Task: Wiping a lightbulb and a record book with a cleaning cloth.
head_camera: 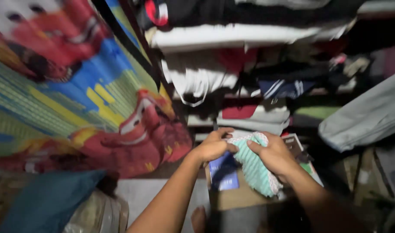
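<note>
Dim indoor light, brightest on the printed curtain (pixel 76 86) at left; deep shadow fills the lower right, and everything looks motion-blurred and soft.

Stacked clothes (pixel 232 73) crowding ahead

Left hand (pixel 213 146): forearm bare, extended forward and up, fingers curled in a pinch. Right hand (pixel 273 154): forearm bare, angled inward, fingers closed, thumb pointing left. Hands near together.

Blue flat packet (pixel 224 171) on cardboard box (pixel 236 196) (blurred).
</note>
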